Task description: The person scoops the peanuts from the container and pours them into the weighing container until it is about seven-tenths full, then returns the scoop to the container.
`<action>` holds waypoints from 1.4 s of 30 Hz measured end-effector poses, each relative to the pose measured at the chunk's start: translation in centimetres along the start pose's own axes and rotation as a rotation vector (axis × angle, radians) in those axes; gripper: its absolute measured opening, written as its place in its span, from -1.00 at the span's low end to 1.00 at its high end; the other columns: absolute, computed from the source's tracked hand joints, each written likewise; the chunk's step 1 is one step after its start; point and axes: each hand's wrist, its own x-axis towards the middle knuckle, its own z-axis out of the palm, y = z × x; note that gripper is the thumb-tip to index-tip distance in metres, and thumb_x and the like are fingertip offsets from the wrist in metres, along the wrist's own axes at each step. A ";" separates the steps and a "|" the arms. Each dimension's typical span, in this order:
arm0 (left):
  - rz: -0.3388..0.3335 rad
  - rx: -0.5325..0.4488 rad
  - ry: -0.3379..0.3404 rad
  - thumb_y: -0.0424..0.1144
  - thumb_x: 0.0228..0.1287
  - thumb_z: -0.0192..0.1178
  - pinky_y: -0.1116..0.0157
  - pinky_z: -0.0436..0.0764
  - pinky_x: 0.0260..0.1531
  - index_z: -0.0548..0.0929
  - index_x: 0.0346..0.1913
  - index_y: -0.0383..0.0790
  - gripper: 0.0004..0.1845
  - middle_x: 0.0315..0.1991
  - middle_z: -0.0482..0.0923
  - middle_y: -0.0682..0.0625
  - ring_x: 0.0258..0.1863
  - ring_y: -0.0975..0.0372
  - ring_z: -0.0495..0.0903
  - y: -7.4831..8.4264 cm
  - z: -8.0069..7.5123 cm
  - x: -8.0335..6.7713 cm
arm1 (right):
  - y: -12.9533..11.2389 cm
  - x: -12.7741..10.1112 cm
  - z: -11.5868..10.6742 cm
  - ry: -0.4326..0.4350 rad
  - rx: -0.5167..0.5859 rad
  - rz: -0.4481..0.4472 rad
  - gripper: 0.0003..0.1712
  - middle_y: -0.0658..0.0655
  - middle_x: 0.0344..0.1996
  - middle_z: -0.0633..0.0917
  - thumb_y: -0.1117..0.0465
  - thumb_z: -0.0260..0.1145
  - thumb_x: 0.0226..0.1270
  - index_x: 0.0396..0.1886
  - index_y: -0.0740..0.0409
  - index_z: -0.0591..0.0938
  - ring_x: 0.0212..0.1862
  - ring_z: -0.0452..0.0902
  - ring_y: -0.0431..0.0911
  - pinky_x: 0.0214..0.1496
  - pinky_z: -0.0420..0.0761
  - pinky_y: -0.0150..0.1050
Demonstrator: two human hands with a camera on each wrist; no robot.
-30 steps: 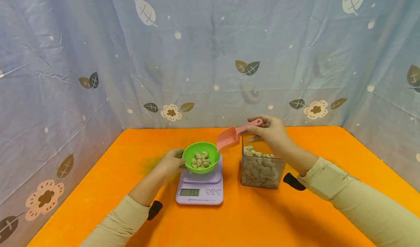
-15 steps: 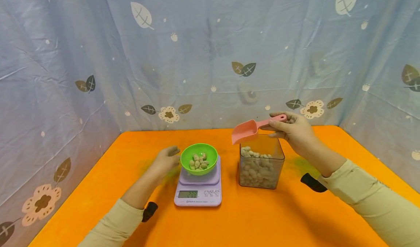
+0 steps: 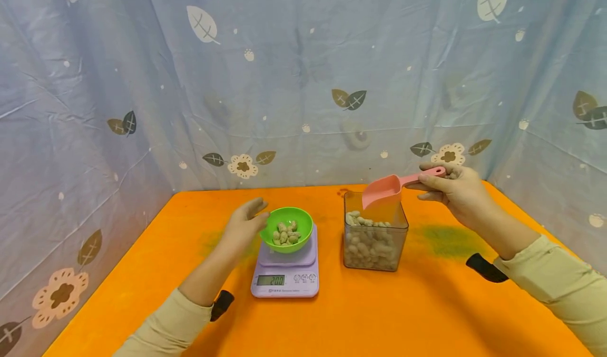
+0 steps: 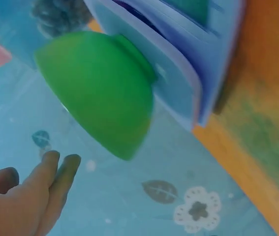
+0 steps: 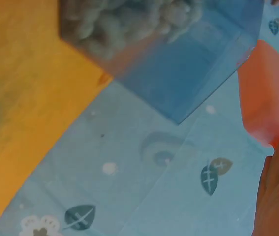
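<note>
A green bowl (image 3: 303,237) with several peanuts (image 3: 286,234) in it sits on a lilac kitchen scale (image 3: 284,289), whose display reads 20.0. My left hand (image 3: 245,224) is beside the bowl's left rim, fingers extended and holding nothing; the left wrist view shows a gap between the fingers (image 4: 50,172) and the bowl (image 4: 95,88). My right hand (image 3: 457,191) pinches the handle of a pink scoop (image 3: 383,189), its pan overlapping the upper right of a clear bin (image 3: 400,241) of peanuts. No peanuts show in the scoop's pan.
An orange cloth (image 3: 341,320) covers the table. A pale blue curtain (image 3: 284,83) with leaf and flower prints surrounds it on the back and both sides. The bin stands to the right of the scale, with a gap of cloth between them.
The right hand has carried the scoop rightward from the bowl to above the bin. The left hand has let go of the bowl's rim. The scale reading has dropped from 58.0 to 20.0.
</note>
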 end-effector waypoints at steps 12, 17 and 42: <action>-0.053 -0.079 -0.093 -0.49 0.44 -0.04 0.04 0.48 0.22 0.14 0.40 -0.58 -0.46 0.37 0.24 -0.38 0.24 -0.17 0.40 1.4 4.1 0.6 | -1.8 0.1 -1.1 0.075 -0.395 0.178 -0.55 0.02 -0.34 0.75 0.34 0.21 0.42 0.18 0.41 0.29 -0.25 0.72 -0.18 -0.30 0.72 -0.34; -0.066 -0.062 -0.172 -0.45 0.46 -0.04 0.07 0.51 0.20 0.15 0.41 -0.57 -0.47 0.37 0.24 -0.38 0.26 -0.16 0.39 1.7 6.5 1.1 | -2.3 0.8 -0.2 0.055 -0.627 0.194 -0.43 -0.04 -0.36 0.73 0.35 0.14 0.47 0.30 0.59 0.19 -0.25 0.71 -0.23 -0.26 0.73 -0.31; -0.177 -0.079 -0.311 -0.46 0.49 -0.05 0.00 0.47 0.21 0.16 0.42 -0.54 -0.48 0.37 0.22 -0.39 0.32 -0.13 0.32 1.9 12.8 5.8 | 0.1 4.8 4.3 -0.278 -1.096 0.300 -0.73 0.25 -0.48 0.70 0.46 0.28 0.30 -0.13 0.64 0.49 -0.38 0.72 0.11 -0.36 0.75 -0.11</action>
